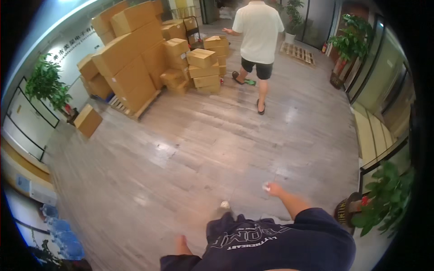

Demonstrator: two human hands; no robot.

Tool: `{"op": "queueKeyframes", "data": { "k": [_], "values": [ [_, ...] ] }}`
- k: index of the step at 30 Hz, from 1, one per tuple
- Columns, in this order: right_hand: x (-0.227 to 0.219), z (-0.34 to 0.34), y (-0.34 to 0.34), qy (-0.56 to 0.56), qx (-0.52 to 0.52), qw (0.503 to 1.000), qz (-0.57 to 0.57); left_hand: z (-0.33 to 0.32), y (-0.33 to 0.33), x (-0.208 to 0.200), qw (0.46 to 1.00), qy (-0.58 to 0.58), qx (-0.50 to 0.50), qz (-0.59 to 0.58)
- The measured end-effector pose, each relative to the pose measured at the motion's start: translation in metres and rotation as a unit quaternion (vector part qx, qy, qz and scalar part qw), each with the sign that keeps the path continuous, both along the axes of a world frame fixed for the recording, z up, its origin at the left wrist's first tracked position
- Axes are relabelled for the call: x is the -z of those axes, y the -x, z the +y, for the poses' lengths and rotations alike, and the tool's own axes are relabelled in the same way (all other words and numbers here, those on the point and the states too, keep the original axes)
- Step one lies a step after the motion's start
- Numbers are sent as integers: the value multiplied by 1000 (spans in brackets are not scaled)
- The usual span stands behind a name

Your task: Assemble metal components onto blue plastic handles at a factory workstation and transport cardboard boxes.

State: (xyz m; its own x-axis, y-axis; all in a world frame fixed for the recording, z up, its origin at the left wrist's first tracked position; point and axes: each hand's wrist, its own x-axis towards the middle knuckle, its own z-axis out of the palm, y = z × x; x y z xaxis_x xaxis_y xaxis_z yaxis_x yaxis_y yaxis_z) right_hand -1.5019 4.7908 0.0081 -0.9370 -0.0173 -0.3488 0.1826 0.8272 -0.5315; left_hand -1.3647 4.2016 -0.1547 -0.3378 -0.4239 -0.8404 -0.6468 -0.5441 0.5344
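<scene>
My right hand (pixel 274 189) is out in front of me over the wooden floor. Its fingers are closed around a small white thing (pixel 266 186), too small to tell what kind. Low at my left side is my left hand (pixel 182 245), smeared by motion, and its fingers cannot be made out. No object shows near it. Between the two hands, a pale shoe tip (pixel 225 205) shows just beyond my dark shirt.
Cardboard boxes (pixel 131 58) stand stacked on a pallet (pixel 147 106) ahead left, with smaller boxes (pixel 203 72) beside them. Another person (pixel 257 36) walks ahead. Potted plants (pixel 382 198) line the right; blue water bottles (pixel 63 235) stand at left. An empty wooden pallet (pixel 297 53) lies far right.
</scene>
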Motion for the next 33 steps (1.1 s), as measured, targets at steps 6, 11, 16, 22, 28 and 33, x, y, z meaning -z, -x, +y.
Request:
{"op": "queueKeyframes", "data": {
  "k": [6, 11, 16, 22, 28, 33],
  "values": [
    [143, 131, -96, -185, -11, 939, -288, 166, 402, -160, 888, 131, 350, 269],
    [147, 150, -1, -60, 61, 949, -303, 285, 570, -224, 792, 140, 459, 378],
    [168, 166, 254, 43, 3, 999, 12, 271, 651, -106, 853, 208, 412, 244],
    [2, 139, 674, 135, 91, 978, 130, 203, 728, -87, 985, 61, 130, 99],
    [-81, 130, 860, 105, 64, 989, 80, 211, 831, -35, 999, -21, 25, -15],
    [26, 229, 870, 191, 194, 952, -139, 325, 1016, -56, 976, 98, 5, 197]
  ]
}}
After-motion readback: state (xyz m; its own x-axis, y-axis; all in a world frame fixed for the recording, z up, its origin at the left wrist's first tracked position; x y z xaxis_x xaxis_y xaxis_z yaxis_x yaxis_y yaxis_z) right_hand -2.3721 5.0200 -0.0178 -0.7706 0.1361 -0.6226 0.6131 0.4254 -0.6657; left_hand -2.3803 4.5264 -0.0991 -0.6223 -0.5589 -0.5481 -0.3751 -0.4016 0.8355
